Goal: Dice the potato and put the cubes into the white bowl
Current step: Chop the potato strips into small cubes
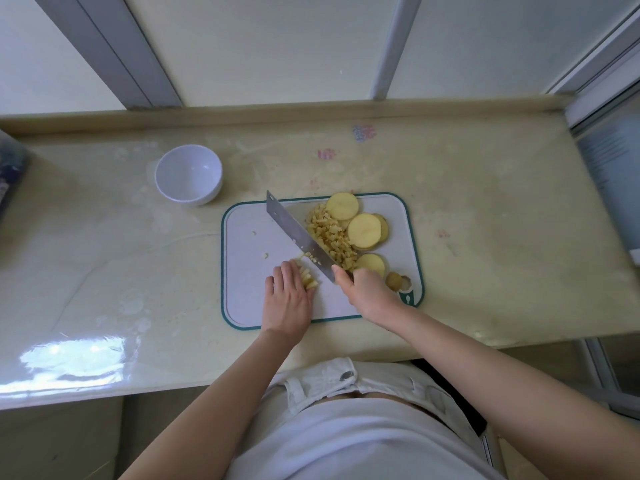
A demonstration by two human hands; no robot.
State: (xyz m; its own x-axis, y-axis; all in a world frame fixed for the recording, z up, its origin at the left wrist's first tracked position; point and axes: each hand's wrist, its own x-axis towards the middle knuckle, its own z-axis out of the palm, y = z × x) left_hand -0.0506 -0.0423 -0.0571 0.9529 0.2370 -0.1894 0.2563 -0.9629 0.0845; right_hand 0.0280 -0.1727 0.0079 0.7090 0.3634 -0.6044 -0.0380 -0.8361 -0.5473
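Observation:
On the white cutting board with a green rim, a heap of small potato cubes lies right of the cleaver blade. Round potato slices lie at the board's back right, another slice nearer me. My right hand grips the cleaver's handle, the blade slanting toward the far left. My left hand presses flat on a small bunch of potato strips, its fingers partly hiding them. The white bowl stands empty on the counter, back left of the board.
A potato end piece sits near the board's right front corner. The beige counter runs along a window sill. A dark object stands at the far left edge. Counter's front edge is close to my body.

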